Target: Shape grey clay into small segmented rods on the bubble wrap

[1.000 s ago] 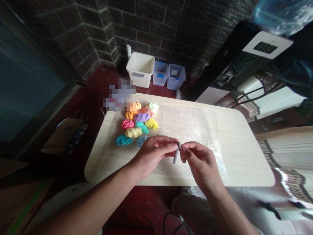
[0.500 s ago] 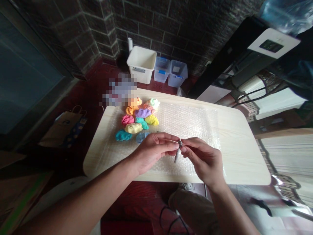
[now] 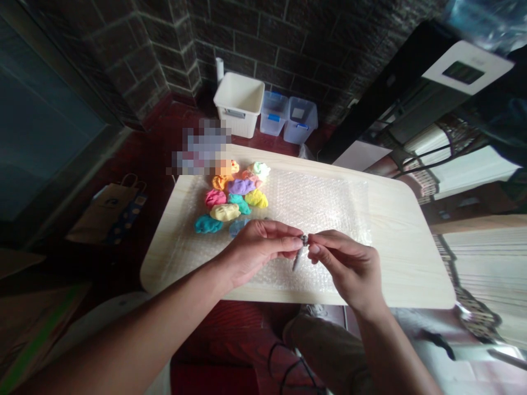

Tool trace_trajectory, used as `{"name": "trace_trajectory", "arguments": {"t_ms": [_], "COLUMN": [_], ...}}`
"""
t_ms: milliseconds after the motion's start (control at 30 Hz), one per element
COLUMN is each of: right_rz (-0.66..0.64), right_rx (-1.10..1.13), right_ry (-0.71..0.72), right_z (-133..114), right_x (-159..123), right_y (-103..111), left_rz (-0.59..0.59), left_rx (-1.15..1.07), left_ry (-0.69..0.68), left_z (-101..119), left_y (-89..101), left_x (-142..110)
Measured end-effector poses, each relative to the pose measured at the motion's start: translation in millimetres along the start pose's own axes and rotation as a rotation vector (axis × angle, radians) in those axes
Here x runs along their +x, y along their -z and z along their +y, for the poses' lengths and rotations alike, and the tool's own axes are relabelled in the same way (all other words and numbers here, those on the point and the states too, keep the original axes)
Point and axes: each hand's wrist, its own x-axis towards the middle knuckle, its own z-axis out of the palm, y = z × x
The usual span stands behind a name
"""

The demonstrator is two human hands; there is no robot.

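Observation:
My left hand (image 3: 263,247) pinches a thin grey stick (image 3: 297,259) with a darker, knobbly top, holding it above the front of the table. From the other side, my right hand (image 3: 349,260) brings its closed fingertips to that top, thumb slightly lower. The stick slants downward, its narrow end free below the fingers. Beyond my left hand lie several soft, bright lumps that look like modelling clay, among them a teal lump (image 3: 208,224), a cream lump (image 3: 224,212), a purple lump (image 3: 241,187) and a yellow lump (image 3: 257,199). A blue lump (image 3: 237,227) is partly hidden by my left hand.
Bubble wrap (image 3: 317,203) covers much of the pale wooden table (image 3: 403,247). Behind it stand a white bin (image 3: 239,104) and two clear boxes (image 3: 300,120). A paper bag (image 3: 102,211) rests on the floor at left. Part of the table's far-left corner is pixelated.
My right hand has shifted slightly to the right, and its thumb has drawn a little away from the stick's top. My left hand keeps its hold, and the view has tilted slightly.

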Motion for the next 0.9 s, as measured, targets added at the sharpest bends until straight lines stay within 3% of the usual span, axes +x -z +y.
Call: {"name": "trace_trajectory", "arguments": {"t_ms": [567,733,900], "right_rz": [0.0,0.1,0.083], "right_rx": [0.016,0.091,-0.03], "right_ry": [-0.026,-0.118,0.027], "right_z": [3.2,7.4,0.8], "right_x": [-1.2,-3.7,-4.9], "right_y": [-1.7,-1.3,-6.2], "left_rz": [-0.017,0.035,0.041], "left_rx": [-0.005,-0.014,-0.048], "left_ry": [0.023,-0.043,-0.082], "left_z": [-5.1,-2.6,-1.7], "left_y": [2.2,-1.1,-1.9], "left_x": [1.8,2.4,3.2]}}
